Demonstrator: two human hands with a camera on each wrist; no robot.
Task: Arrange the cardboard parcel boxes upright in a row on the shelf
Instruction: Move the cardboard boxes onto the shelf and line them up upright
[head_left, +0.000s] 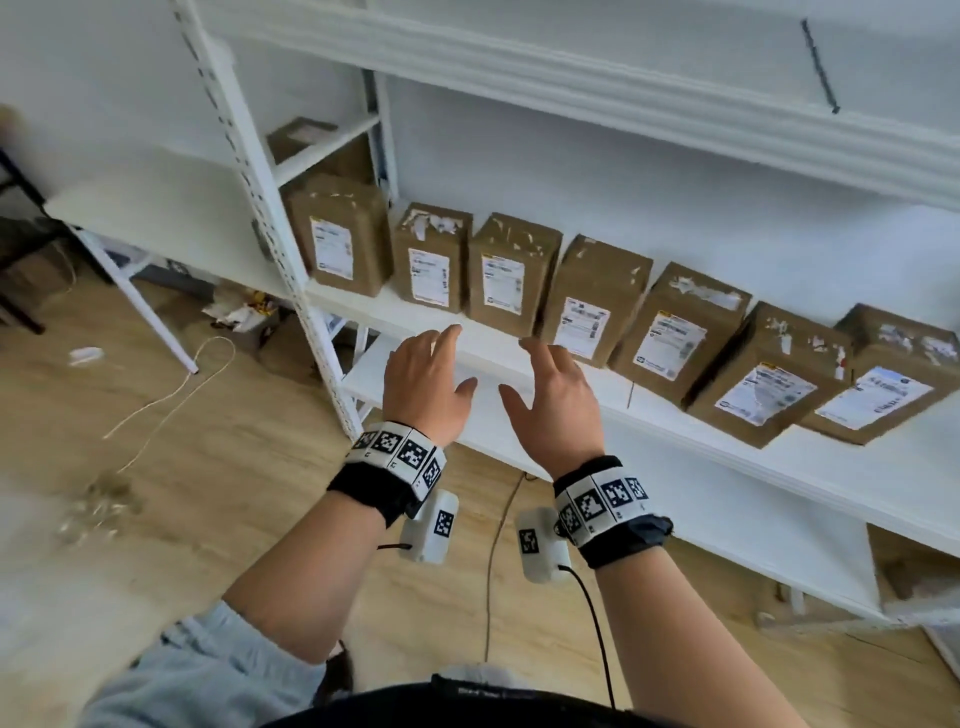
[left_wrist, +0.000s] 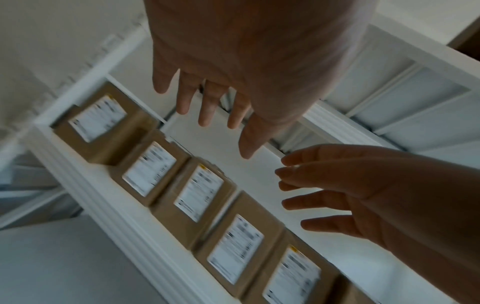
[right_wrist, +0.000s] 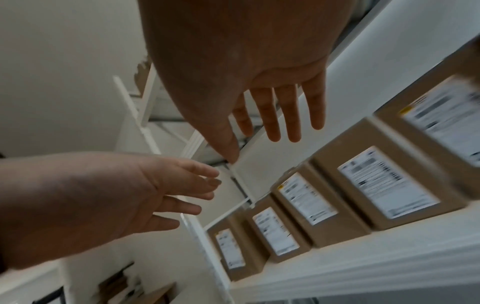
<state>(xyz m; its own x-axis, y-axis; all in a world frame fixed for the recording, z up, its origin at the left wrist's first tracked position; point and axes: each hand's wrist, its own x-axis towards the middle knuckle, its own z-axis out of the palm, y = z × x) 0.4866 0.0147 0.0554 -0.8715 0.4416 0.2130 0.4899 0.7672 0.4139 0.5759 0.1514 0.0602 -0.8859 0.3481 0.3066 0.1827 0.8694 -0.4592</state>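
Seven brown cardboard parcel boxes (head_left: 511, 275) stand upright in a row on the white shelf (head_left: 727, 457), each w/ a white shipping label facing front and torn tape bits on top. The ones toward the right look tilted in the wide-angle head view. Left hand (head_left: 423, 384) and right hand (head_left: 556, 405) hover in front of the shelf edge, apart from the boxes, fingers spread wide, holding nothing. Perforated white upright post (head_left: 280, 244) stands left of the row. Wood floor (head_left: 208, 467) below has a loose cord (head_left: 171, 395) & scraps.
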